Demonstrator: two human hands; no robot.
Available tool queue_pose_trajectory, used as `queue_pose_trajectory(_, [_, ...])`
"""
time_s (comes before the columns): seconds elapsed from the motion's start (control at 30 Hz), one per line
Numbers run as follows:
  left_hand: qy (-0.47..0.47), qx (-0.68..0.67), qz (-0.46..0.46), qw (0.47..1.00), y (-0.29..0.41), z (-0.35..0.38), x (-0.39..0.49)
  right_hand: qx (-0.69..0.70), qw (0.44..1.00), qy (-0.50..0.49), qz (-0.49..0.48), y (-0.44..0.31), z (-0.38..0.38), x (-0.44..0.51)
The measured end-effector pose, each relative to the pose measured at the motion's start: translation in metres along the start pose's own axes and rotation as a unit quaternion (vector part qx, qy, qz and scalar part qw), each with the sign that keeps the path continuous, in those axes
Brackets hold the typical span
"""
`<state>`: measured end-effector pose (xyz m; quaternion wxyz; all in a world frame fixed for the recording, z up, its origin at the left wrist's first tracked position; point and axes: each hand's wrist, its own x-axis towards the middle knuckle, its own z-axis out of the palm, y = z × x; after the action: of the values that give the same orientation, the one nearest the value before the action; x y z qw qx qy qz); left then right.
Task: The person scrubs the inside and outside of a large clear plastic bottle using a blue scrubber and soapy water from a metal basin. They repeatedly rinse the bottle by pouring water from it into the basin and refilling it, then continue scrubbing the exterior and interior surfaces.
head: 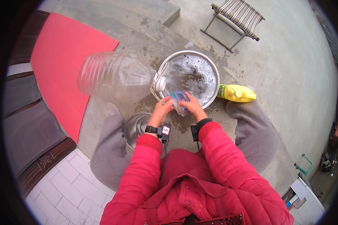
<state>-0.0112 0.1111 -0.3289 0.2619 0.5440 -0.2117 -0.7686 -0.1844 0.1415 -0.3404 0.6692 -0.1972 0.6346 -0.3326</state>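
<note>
A large clear plastic bottle point(115, 77) lies on its side at the left, its white cap point(160, 83) over the rim of a metal basin point(217, 81) filled with sudsy water. Around the bottle's neck runs a thin handle loop point(155, 94). My left hand point(159, 112) pinches the lower end of this loop beside the basin's near rim. In my right hand point(193, 106) is a blue-handled scrub brush point(181, 97), its pale bristles turned toward my left fingers. The fingers partly hide where the bristles and loop meet.
A yellow bottle point(238, 93) lies by the basin's right side. Near my left leg stands a steel bowl point(132, 126). A striped folding stool point(239, 17) is on the concrete ahead; a red mat point(70, 56) spreads at left beside dark furniture point(31, 132).
</note>
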Motion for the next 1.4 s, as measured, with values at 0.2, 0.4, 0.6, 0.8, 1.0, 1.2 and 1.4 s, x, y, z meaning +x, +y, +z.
queue_pose_trajectory(0.2, [0.143, 0.186, 0.075, 0.969, -0.025, 0.011, 0.027, -0.069, 0.997, 0.020, -0.041, 0.013, -0.008, -0.003])
queue_pose_trajectory(0.4, [0.076, -0.073, 0.007, 0.994, -0.005, 0.016, 0.020, -0.226, 0.948, 0.217, -0.057, 0.010, -0.026, 0.029])
queue_pose_trajectory(0.6, [0.035, -0.125, -0.009, 0.992, 0.013, 0.022, 0.017, 0.012, 0.995, 0.067, -0.075, -0.001, -0.022, 0.003])
queue_pose_trajectory(0.8, [-0.011, -0.104, 0.000, 0.995, -0.001, 0.016, 0.025, -0.139, 0.982, 0.028, -0.128, -0.041, 0.004, 0.017])
queue_pose_trajectory(1.0, [-0.013, -0.124, -0.021, 0.992, 0.004, 0.013, 0.024, -0.232, 0.969, 0.007, -0.084, -0.053, -0.004, 0.028])
queue_pose_trajectory(1.2, [-0.020, -0.148, -0.031, 0.988, -0.004, 0.016, 0.030, -0.222, 0.974, 0.046, -0.030, -0.038, -0.016, 0.021])
queue_pose_trajectory(1.4, [-0.027, -0.147, -0.046, 0.988, 0.000, 0.007, 0.027, -0.299, 0.953, 0.019, -0.051, -0.053, -0.011, 0.044])
